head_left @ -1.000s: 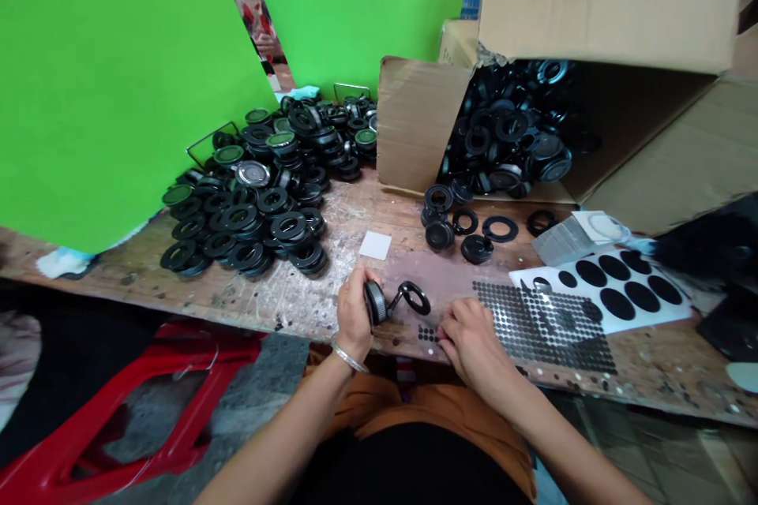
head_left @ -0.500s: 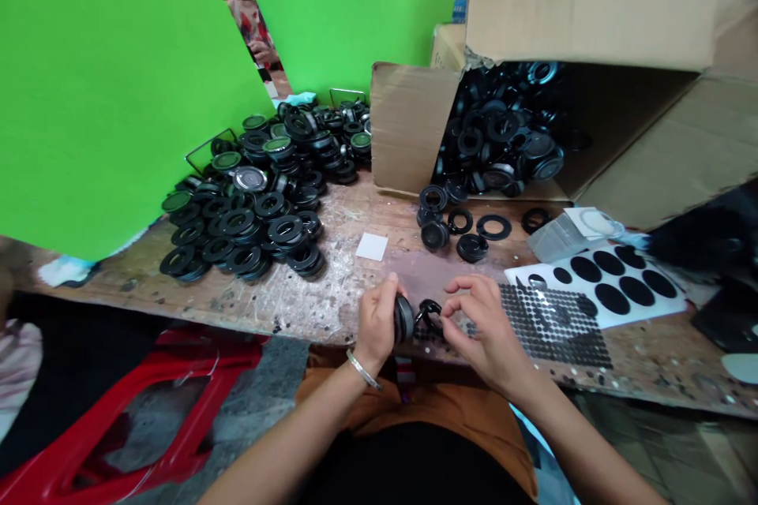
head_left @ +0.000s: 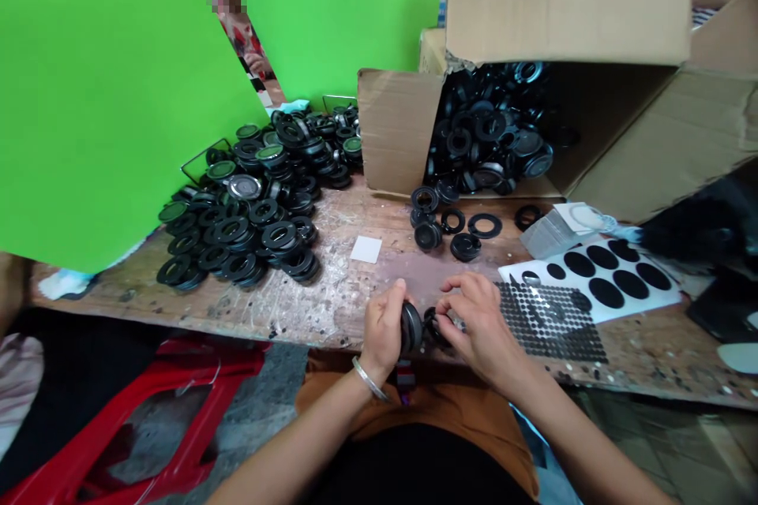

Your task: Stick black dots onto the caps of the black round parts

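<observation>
My left hand [head_left: 384, 325] is wrapped round a thick black disc [head_left: 410, 327], held on edge just above the table's front edge, with the thumb along its top. To the right of it, my right hand [head_left: 472, 316] is closed, thumb and forefinger pinching at a small black ring-shaped piece [head_left: 432, 323]. The fingers partly hide this piece, and I cannot tell whether it is joined to the disc. A sheet of small black round stickers [head_left: 548, 323] lies right of my right hand. Beyond my left hand lies a white square card [head_left: 365, 249].
Stacks of black ringed discs [head_left: 237, 233] fill the table's left side. An open cardboard box [head_left: 391, 134] full of similar parts lies at the back. Loose black rings [head_left: 484, 226] lie before it. A sheet of large black circles [head_left: 609, 316] and a red stool [head_left: 195, 379] are also around.
My right hand has moved closer to the ring-shaped piece, its fingers now more closed. The disc in my left hand has turned slightly and shifted right. The camera view has shifted a little.
</observation>
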{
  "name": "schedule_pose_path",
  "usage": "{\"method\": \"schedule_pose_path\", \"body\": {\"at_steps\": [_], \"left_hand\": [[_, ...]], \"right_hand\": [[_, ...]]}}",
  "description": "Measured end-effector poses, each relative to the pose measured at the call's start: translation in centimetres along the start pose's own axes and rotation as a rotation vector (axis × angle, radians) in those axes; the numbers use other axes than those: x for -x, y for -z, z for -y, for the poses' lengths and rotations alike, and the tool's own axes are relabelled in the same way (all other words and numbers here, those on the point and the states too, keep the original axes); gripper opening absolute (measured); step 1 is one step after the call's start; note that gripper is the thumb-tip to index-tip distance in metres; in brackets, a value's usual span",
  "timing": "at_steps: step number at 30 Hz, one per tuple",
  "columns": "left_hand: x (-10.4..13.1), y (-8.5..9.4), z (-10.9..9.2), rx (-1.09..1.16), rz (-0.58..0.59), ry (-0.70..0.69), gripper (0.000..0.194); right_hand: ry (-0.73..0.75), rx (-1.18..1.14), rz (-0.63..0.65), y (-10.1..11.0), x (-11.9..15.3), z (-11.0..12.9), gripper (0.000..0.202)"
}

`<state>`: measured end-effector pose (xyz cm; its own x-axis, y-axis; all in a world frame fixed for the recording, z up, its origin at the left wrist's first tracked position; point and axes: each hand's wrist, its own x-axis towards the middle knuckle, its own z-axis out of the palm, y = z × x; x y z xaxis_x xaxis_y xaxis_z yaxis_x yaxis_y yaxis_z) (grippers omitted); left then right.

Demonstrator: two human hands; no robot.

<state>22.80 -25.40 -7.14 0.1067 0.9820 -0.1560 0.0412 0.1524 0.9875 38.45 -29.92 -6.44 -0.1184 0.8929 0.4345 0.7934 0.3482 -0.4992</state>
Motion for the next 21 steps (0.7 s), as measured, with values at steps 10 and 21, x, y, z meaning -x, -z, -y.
{"method": "schedule_pose_path", "body": {"at_steps": [10,21], "left_hand": [[-0.7,0.3,0.3,0.166,-0.136,0.126,0.043],[-3.1,4.1,1.2,0.408,-0.211,0.095,0.039]], "right_hand": [[0.108,0.125,-0.128,-1.4,2.1,1.5,0.027],[-0.196,-0.142,0.086,-1.9,1.9,0.0,0.011]]}}
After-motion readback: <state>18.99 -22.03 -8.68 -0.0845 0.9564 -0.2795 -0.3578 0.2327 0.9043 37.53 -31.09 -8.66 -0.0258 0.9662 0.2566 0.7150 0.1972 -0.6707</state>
